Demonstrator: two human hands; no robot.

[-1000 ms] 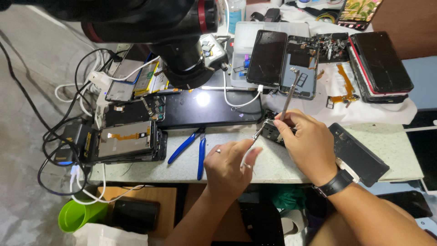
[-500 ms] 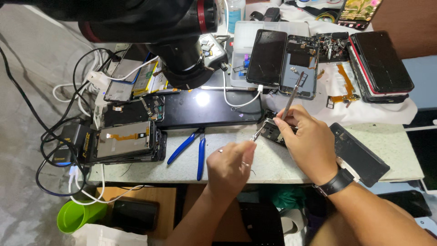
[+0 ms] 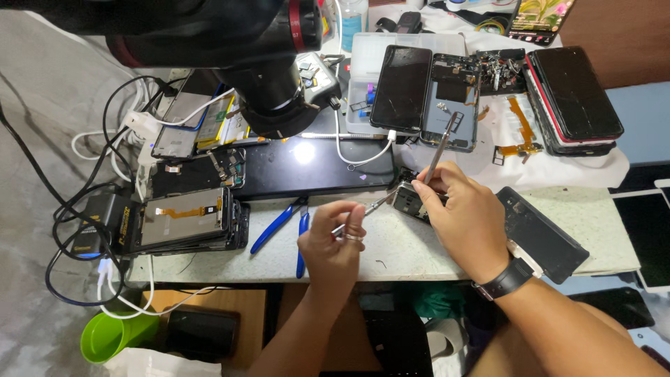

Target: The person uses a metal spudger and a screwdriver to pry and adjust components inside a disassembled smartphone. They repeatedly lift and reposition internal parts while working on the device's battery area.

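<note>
Near the frame's centre, the left hand (image 3: 333,246) pinches thin metal tweezers (image 3: 370,209) closed, their tips at the small dark phone part (image 3: 412,201). The right hand (image 3: 464,218) grips a slim grey metal tool (image 3: 440,148) and steadies this part on the pale speckled table (image 3: 405,248). It is best to press lightly and keep both wrists resting.

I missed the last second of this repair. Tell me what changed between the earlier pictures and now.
Very little. The left hand kept its grip on the tweezers, tips at the small part, shifting only slightly. The right hand still holds the metal tool upright. The blue pliers and phones on the table stayed put.
</note>
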